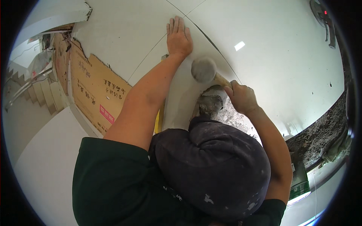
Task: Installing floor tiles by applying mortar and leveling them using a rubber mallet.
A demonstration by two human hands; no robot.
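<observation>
My left hand (179, 39) lies flat on a glossy pale floor tile (156, 71), fingers stretched out beside the joint between tiles. In my right hand (243, 98) is the wooden handle of a mallet (203, 70), fingers wrapped round it. The mallet's round, greyish head is above the tile, close to the dark joint line; I cannot tell whether it touches. Just below the mallet is my mortar-smeared shoe (211, 104), with my bent knee in dark trousers (215, 162) nearer. A yellow strip-shaped tool (160, 118) shows partly beside my left forearm.
A dark round-based tool (324, 20) with a handle and a red light stands on the large tile (286, 67) at far right. Grey loose mortar (320, 124) borders that tile. Cardboard (90, 86) covers floor at left, near a staircase (37, 90).
</observation>
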